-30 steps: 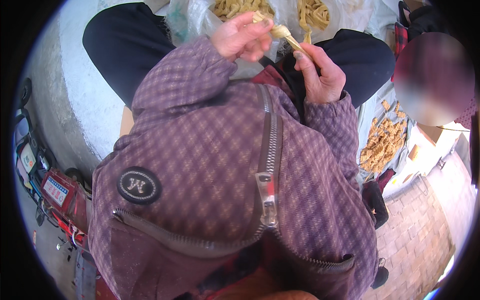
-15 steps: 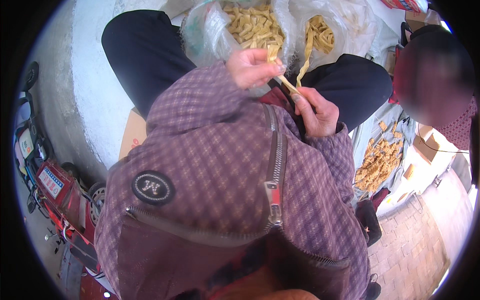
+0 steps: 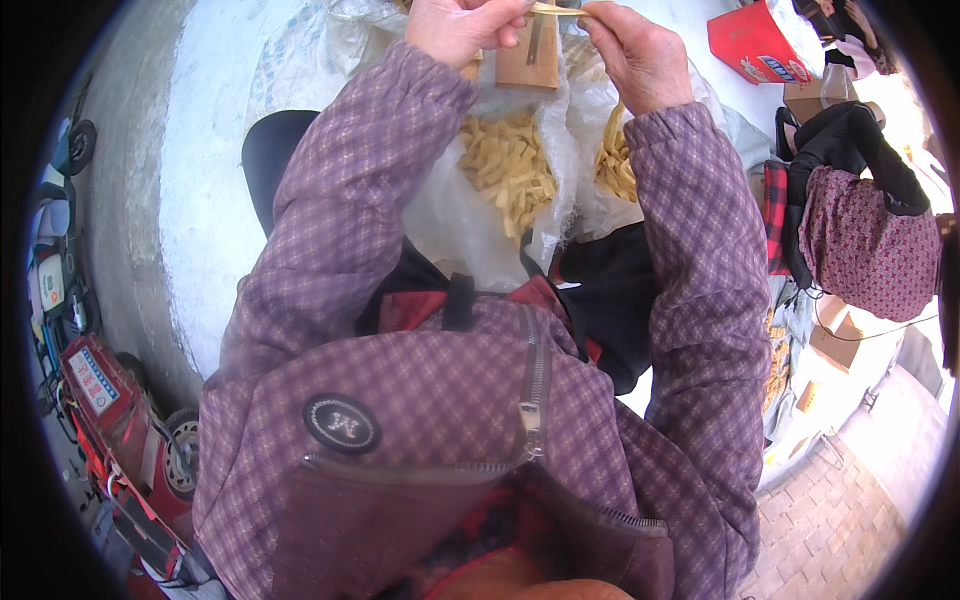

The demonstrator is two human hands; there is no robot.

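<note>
So my left hand (image 3: 465,28) and right hand (image 3: 640,55) pinch a pale strip (image 3: 557,11) over the wooden board (image 3: 525,62), that two-sided grip probably keeping it taut; the plastic bag (image 3: 432,208) of yellowish pieces (image 3: 507,165) sits my side of the board, seemingly handy.

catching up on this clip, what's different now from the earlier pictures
The left hand and right hand have moved forward, away from the body, with the arms stretched further out. A brown rectangular wooden block has come into view near them, as the camera view shifted too. Nothing is visibly let go: both hands still hold a flat pale-yellow strip, and the translucent plastic bags still contain similar strips.
</note>
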